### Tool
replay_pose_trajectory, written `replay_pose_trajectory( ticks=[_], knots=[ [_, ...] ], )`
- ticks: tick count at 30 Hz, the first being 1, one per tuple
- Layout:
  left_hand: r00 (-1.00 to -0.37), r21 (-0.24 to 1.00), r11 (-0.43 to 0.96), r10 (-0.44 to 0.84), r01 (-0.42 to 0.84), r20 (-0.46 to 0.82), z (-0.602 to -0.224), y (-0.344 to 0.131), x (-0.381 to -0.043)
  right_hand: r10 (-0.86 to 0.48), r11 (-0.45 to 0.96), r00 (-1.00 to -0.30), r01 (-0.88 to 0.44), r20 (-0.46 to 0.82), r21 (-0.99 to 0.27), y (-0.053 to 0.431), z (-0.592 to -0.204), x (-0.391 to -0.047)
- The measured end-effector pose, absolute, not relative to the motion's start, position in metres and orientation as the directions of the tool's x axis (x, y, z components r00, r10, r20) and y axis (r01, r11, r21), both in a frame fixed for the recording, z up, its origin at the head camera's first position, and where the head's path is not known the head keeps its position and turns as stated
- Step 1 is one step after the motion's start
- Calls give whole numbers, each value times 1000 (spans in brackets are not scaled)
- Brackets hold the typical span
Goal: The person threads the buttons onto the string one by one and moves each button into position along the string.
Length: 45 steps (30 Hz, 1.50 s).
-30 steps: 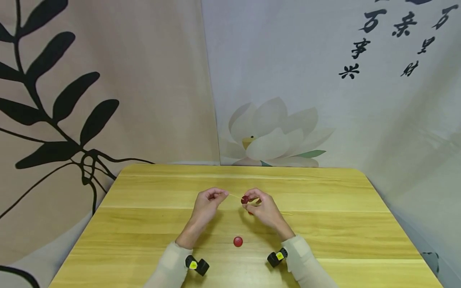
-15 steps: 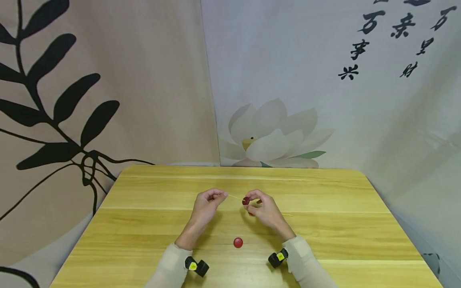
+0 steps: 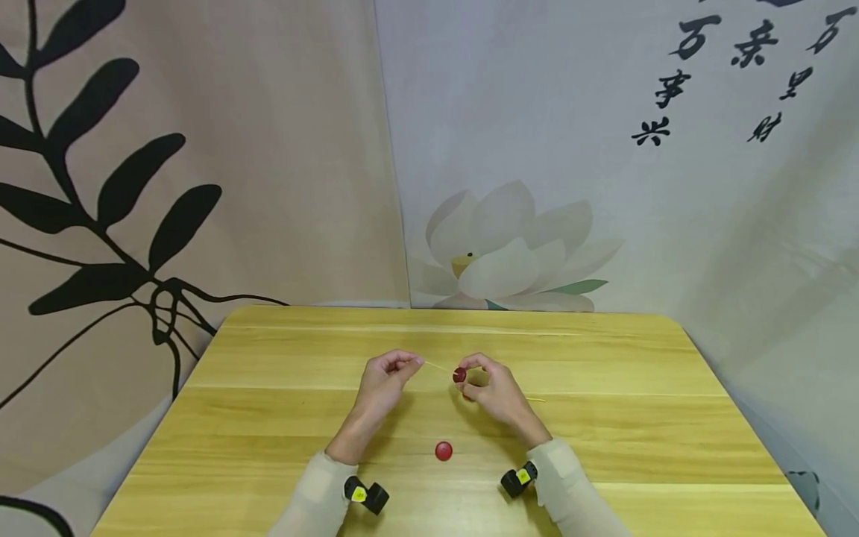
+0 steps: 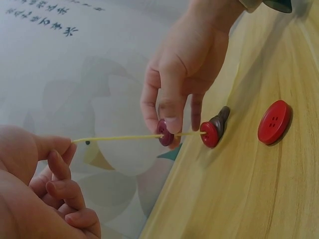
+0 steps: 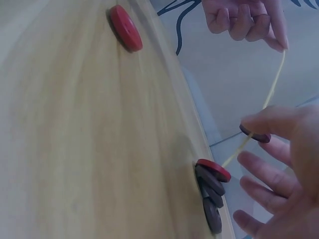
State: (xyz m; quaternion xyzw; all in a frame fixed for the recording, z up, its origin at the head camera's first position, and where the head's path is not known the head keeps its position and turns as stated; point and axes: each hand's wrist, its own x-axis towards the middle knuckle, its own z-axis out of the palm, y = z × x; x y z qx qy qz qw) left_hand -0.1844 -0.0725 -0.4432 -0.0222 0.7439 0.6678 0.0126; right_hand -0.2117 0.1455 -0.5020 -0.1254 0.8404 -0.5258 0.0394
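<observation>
My left hand (image 3: 384,388) pinches the end of a yellow string (image 4: 117,137) between thumb and index finger. Held between the thumb and fingers of my right hand (image 3: 495,389) is a dark red button (image 4: 165,132), and the string runs through it. Further along the same string, a bright red button (image 4: 209,134) leans against several dark brown buttons (image 5: 210,180) low by the table. Both hands are above the table, with the string stretched between them. In the head view my right hand mostly hides the lower buttons.
A larger loose red button (image 3: 444,450) lies flat on the wooden table (image 3: 268,447), between the forearms. The string's far tail (image 3: 535,400) shows to the right of the right hand. A printed curtain (image 3: 302,149) hangs behind the table's back edge.
My right hand and the dark red button have shifted slightly right, away from the left hand. The left hand keeps its pinch on the string almost unmoved.
</observation>
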Motion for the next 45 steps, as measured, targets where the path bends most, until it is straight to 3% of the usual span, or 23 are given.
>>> replay_pose_trajectory(
  ticks=[4,16,45],
  knots=[
    [-998,992,109,-6,-57,-57,-436,-72,-181,-256,437,-963,-189,80,-879,148,-504,-212],
    [-999,995,87,4,-50,-51,-465,-76,-194,-321,435,-945,-204,61,-877,154,-514,-213],
    [-998,994,100,22,-54,-56,-467,-76,-193,-350,542,-936,-233,35,-807,155,-516,-221]
  ],
)
